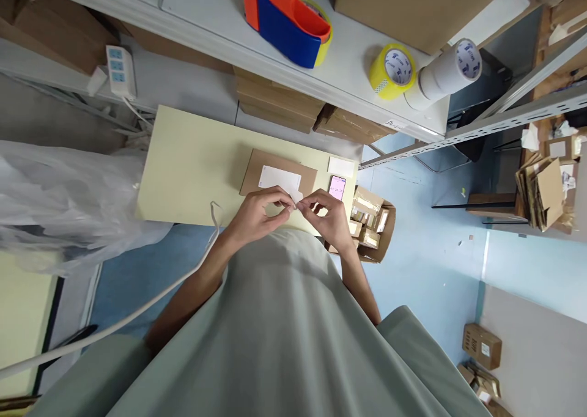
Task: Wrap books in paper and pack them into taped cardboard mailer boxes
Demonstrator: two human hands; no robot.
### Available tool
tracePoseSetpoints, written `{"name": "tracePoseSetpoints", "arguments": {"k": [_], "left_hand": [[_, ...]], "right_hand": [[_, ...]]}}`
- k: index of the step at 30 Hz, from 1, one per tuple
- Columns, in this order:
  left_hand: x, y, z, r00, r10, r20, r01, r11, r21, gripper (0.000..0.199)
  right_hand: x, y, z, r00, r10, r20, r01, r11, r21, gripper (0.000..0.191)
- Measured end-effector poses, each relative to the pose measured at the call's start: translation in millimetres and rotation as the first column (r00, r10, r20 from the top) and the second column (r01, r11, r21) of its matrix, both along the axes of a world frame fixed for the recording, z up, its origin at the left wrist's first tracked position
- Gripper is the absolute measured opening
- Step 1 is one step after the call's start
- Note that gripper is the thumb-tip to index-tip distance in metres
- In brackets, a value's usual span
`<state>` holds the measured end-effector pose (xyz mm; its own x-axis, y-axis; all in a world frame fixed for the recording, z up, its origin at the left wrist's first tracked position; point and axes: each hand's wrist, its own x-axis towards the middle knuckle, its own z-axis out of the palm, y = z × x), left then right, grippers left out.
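Observation:
In front of me on the pale yellow table lies a flat brown cardboard box [257,171] with a white label [277,177] on its top. My left hand [261,215] and my right hand [328,218] meet at the box's near edge. Both are closed in a pinch, fingertips almost touching, on a small piece of white paper [297,195]. Whether this paper is joined to the label on the box I cannot tell. Just beyond my right hand rests a phone [336,188] with a lit pink screen.
A white slip [340,166] lies beyond the phone. The shelf above holds a red and blue tape dispenser [287,22], yellow tape [392,71] and white rolls [449,71]. An open carton [385,233] of small boxes stands right of the table [183,166]. A white cable [183,276] passes my left arm.

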<state>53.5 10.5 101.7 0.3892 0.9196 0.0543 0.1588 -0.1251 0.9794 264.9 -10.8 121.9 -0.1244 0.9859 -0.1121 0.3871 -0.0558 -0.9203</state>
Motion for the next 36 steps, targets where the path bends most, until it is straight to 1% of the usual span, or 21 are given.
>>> {"name": "tracePoseSetpoints", "arguments": {"k": [4, 9, 15, 18, 20, 23, 26, 29, 31, 33, 35, 36], "left_hand": [[-10, -3, -7.4, 0.999, 0.034, 0.007, -0.034, 0.999, -0.007, 0.012], [-26, -6, -16.8, 0.991, 0.131, -0.033, -0.132, 0.991, -0.034, 0.014], [-42, -10, -18.4, 0.983, 0.178, -0.044, -0.183, 0.968, -0.171, 0.018], [-48, -11, -19.3, 0.979, 0.204, 0.002, -0.2, 0.962, -0.187, 0.022], [-54, -12, -22.2, 0.973, 0.23, 0.024, -0.222, 0.957, -0.189, 0.02], [-68, -10, -32.0, 0.962, 0.27, 0.03, -0.256, 0.939, -0.229, 0.017], [-87, -7, -50.2, 0.947, 0.32, 0.017, -0.304, 0.913, -0.273, 0.022], [-108, 0, -75.4, 0.909, 0.417, -0.014, -0.398, 0.857, -0.326, 0.027], [-122, 8, -94.2, 0.868, 0.495, -0.041, -0.473, 0.798, -0.372, 0.027], [-137, 18, -112.9, 0.797, 0.599, -0.073, -0.571, 0.709, -0.415, 0.025], [-154, 28, -130.2, 0.685, 0.722, -0.098, -0.677, 0.58, -0.454, 0.024], [-164, 34, -137.6, 0.647, 0.757, -0.086, -0.696, 0.541, -0.472, 0.024]], "right_hand": [[0, 3, -2.7, 0.999, 0.034, 0.018, -0.033, 0.998, -0.045, 0.027], [-12, 3, -1.4, 0.999, 0.034, 0.026, -0.032, 0.997, -0.069, 0.025], [-41, 3, -0.2, 0.995, 0.079, 0.053, -0.075, 0.994, -0.077, 0.025], [-59, 4, 0.4, 0.993, 0.083, 0.089, -0.076, 0.994, -0.077, 0.025], [-70, 6, 1.2, 0.991, 0.086, 0.101, -0.079, 0.994, -0.078, 0.025], [-88, 9, 2.6, 0.99, 0.094, 0.109, -0.085, 0.993, -0.084, 0.025], [-102, 12, 3.2, 0.989, 0.068, 0.132, -0.055, 0.994, -0.099, 0.028], [-112, 14, 2.7, 0.987, 0.013, 0.161, 0.005, 0.994, -0.109, 0.031], [-117, 14, 3.0, 0.985, -0.034, 0.171, 0.051, 0.994, -0.096, 0.034], [-121, 14, 4.4, 0.98, -0.085, 0.18, 0.099, 0.993, -0.068, 0.037], [-125, 14, 6.8, 0.972, -0.134, 0.191, 0.143, 0.989, -0.035, 0.04], [-127, 14, 8.1, 0.969, -0.158, 0.192, 0.165, 0.986, -0.021, 0.04]]}}
